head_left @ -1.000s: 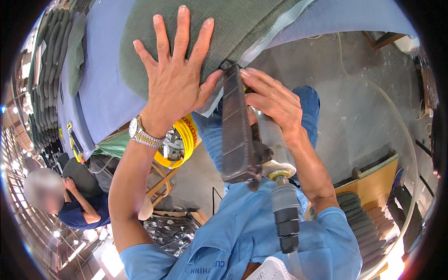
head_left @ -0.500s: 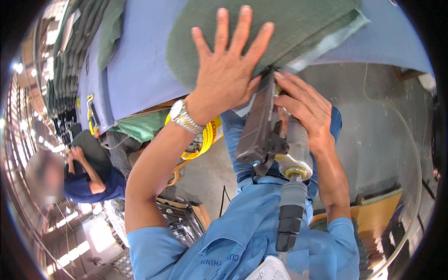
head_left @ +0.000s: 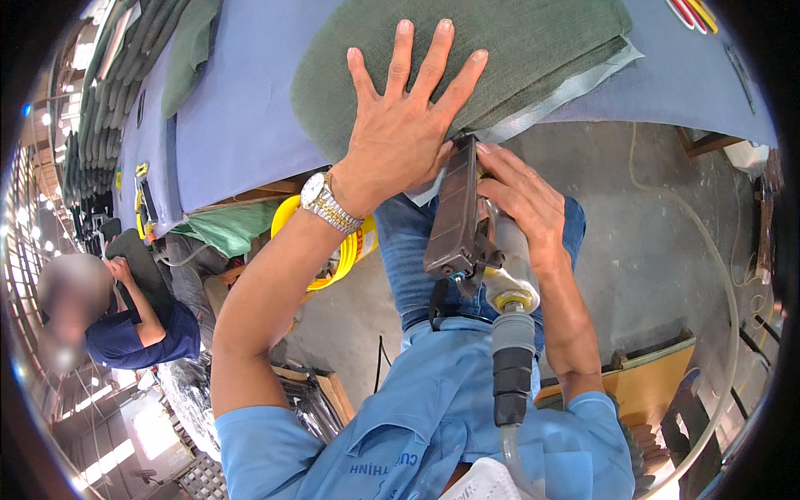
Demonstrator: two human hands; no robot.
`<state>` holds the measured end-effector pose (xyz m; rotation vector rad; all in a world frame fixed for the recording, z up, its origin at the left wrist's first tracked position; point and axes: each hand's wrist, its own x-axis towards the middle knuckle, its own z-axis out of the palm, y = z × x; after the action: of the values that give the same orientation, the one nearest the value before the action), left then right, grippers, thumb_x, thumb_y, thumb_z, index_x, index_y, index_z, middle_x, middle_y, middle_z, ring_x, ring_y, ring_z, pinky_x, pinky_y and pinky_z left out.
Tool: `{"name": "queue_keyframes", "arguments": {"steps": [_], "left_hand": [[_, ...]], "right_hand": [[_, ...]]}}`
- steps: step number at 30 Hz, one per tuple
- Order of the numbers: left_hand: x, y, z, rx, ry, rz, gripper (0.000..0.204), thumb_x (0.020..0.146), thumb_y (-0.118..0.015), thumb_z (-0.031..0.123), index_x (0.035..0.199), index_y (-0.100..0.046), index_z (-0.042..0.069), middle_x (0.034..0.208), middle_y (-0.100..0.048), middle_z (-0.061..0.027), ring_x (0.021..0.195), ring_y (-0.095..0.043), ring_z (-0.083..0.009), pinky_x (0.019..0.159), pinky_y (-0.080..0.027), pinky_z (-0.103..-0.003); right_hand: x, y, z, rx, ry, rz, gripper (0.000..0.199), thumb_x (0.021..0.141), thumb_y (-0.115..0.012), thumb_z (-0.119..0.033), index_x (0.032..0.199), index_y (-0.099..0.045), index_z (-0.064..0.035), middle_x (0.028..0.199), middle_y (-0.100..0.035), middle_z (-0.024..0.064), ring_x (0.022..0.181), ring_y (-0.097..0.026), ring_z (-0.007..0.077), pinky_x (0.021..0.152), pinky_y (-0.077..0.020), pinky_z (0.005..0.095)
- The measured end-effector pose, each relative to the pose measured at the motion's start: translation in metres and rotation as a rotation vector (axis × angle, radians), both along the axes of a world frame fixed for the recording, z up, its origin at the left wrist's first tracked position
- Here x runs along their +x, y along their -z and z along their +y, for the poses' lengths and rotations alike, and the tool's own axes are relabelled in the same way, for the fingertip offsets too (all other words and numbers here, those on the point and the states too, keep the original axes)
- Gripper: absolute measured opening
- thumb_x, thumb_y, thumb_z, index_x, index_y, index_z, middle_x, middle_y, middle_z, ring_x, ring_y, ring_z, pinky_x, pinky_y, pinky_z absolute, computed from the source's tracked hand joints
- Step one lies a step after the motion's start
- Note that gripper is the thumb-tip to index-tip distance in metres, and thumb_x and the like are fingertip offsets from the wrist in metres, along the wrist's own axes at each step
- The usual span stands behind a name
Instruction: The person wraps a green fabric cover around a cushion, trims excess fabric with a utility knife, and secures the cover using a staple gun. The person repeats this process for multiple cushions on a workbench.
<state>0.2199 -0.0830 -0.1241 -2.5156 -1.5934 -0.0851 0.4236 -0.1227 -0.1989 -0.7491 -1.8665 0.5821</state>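
Note:
My left hand (head_left: 398, 137), with a metal wristwatch, lies flat with fingers spread on a green fabric-covered panel (head_left: 542, 50). A pale lining strip (head_left: 554, 90) shows along the panel's near right edge. My right hand (head_left: 529, 200) is wrapped round a pneumatic stapler (head_left: 452, 218) with a dark magazine. The stapler's nose meets the panel's near edge, close beside my left thumb; the exact contact point is hidden. From its rear, a clear air hose (head_left: 510, 446) runs down past my blue shirt.
The panel rests on a blue-grey covered table (head_left: 242, 108). Stacked green panels (head_left: 108, 125) stand far left, near another person (head_left: 137, 333) holding a dark piece. A yellow coil (head_left: 337, 271) hangs below the table edge. Another clear hose (head_left: 721, 250) loops over the floor at right.
The whole view has shifted slightly, bringing coloured handles into sight at the upper right. My left hand stays flat on the panel, and the stapler stays at its edge in my right hand.

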Motion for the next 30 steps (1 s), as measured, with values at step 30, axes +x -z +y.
{"name": "queue_keyframes", "arguments": {"steps": [30], "left_hand": [[-0.025,0.006,-0.010,0.114,0.036,0.028,0.080,0.098,-0.058,0.051,0.165,-0.029,0.018,0.174,-0.010,-0.0186,0.157,-0.003,-0.0512,0.112,-0.009,-0.081]], "right_hand": [[0.004,0.003,-0.029,0.041,0.135,0.188,0.036,0.068,-0.082,-0.002,0.103,-0.073,-0.0061,0.127,-0.072,0.0177,0.121,-0.068,0.0373,0.098,-0.0579,0.0445]]}}
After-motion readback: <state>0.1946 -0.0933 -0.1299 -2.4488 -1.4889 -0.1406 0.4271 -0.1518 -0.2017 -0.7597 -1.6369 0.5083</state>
